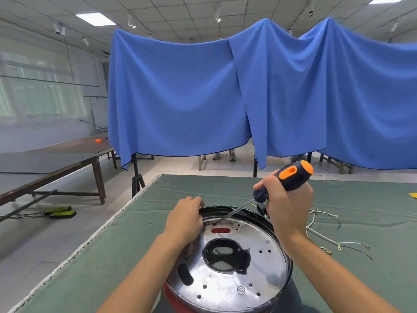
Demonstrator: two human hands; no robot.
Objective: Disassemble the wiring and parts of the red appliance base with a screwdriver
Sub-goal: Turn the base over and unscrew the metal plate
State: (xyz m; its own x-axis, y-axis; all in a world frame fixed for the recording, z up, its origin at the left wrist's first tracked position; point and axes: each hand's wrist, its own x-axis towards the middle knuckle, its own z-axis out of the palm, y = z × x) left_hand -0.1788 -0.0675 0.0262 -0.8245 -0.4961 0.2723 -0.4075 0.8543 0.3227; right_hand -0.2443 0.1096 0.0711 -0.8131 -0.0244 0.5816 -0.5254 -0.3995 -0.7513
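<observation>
The red appliance base (228, 263) lies on the green table cloth, its shiny metal plate facing up, with a dark central opening and a red slot near the far rim. My left hand (186, 219) grips the base's far left rim. My right hand (287, 206) holds the screwdriver (286, 180) by its dark blue and orange handle. The shaft slants down to the left, and its tip sits on the plate near the far rim, just above the red slot.
Loose white and dark wires (325, 233) lie on the cloth to the right of the base. A small screw (151, 221) rests left of it. A yellow object (413, 195) shows at the right edge. Blue drapes (248, 93) hang behind the table, with wooden benches (56, 159) to the left.
</observation>
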